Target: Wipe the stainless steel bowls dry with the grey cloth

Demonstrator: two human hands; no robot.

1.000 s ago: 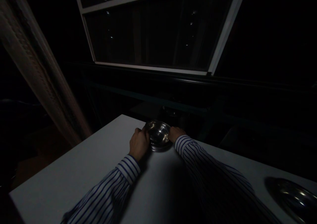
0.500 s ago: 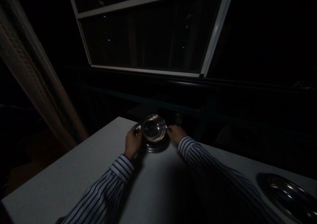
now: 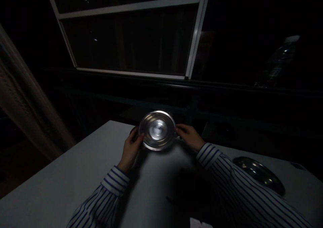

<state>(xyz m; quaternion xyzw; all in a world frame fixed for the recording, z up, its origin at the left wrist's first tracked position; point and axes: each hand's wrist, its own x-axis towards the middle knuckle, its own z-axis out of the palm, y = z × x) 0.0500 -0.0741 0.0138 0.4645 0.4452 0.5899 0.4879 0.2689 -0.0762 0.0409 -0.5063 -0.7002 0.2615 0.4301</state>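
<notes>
One white table (image 3: 96,160) is spreading below. By the table's far edge, a shiny metal bowl (image 3: 157,130) is showing its round inside and looming larger than half a second ago, while the left hand (image 3: 130,150) and right hand (image 3: 190,137) are clamping its rim from opposite sides.

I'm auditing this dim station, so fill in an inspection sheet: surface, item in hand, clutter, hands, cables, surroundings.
Surface: white table, dimly lit, shadowed toward the middle.
Item in hand: round metal bowl, its inside facing the camera.
Clutter: metal dish at right; pale item at the bottom edge, cut off.
Left hand: holding the bowl's left side.
Right hand: holding its right side.
Cables: nothing seen.
Surroundings: curtain, white-framed window, bottle; much too dark to tell.
</notes>
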